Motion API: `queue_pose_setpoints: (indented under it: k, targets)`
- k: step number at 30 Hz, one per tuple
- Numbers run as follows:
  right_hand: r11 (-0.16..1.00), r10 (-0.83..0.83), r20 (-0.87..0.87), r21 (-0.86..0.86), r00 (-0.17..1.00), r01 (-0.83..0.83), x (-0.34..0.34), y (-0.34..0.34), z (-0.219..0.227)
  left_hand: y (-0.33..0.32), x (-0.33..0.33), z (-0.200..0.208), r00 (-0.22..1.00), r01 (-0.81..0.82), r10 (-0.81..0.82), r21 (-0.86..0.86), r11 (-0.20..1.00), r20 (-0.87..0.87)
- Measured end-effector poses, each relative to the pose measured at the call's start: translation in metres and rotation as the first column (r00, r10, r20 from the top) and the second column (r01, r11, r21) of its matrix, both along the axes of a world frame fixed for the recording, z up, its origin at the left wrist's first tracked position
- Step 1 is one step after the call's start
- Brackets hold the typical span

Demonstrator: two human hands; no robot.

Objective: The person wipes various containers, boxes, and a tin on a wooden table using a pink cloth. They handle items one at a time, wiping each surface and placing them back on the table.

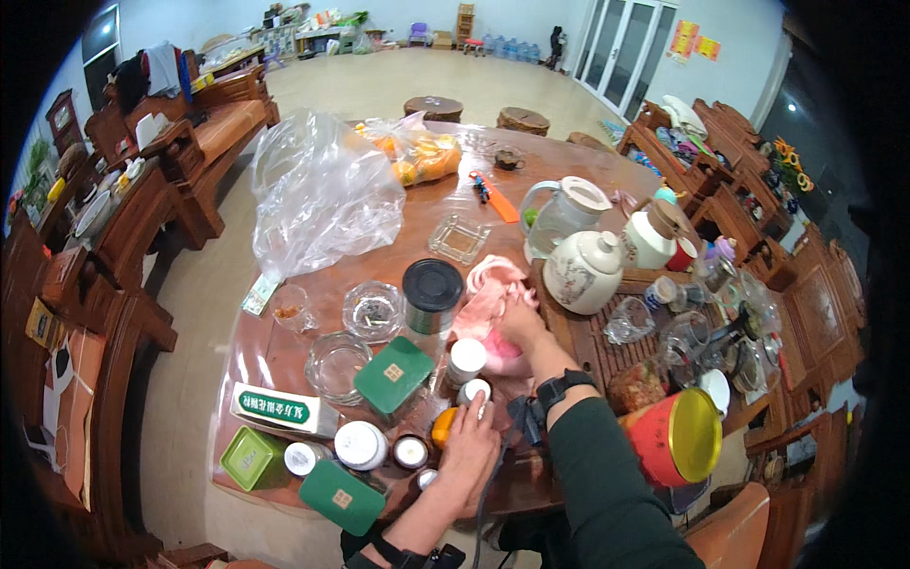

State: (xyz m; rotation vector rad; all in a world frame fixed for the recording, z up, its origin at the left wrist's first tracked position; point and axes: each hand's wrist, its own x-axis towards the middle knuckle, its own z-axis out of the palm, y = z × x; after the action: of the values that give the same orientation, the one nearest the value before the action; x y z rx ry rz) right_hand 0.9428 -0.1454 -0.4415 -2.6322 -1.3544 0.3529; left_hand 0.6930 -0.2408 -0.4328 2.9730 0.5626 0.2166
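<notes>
My left hand (471,446) wrapped over small white-capped bottle (474,391), near edge of round wooden table (284,356). Right hand (517,318) pressing fingers into pink cloth (485,302), mid-table, just left of cream teapot (582,271). Second white-capped bottle (465,359) between both hands. Square green tin (393,374) left of it, white-and-green long box (282,408) further left, flat green tin (342,496) at near edge. Red can with gold lid (675,437) near right. Orange bag (420,152) far side.
</notes>
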Motion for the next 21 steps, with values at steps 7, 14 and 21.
queue_pose_setpoints:
  k: [7, 14, 21]
  targets:
    - [0.960, -0.056, -0.055, -0.279, 0.997, 0.038, -0.074, -0.067, 0.051, -0.002, -0.004, 0.020, 0.995, 0.012, -0.009, -0.026, 1.000, 0.100]
    - [1.000, 0.026, -0.042, 0.003, 0.999, -0.026, -0.029, -0.043, 0.005, 0.001, -0.004, 0.022, 0.997, 0.016, -0.022, 0.078, 0.997, 0.074]
    - [0.997, -0.029, -0.107, 0.069, 0.994, 0.036, 0.018, 0.027, -0.005, 0.004, -0.011, 0.032, 0.997, 0.070, -0.068, -0.082, 0.994, 0.022]
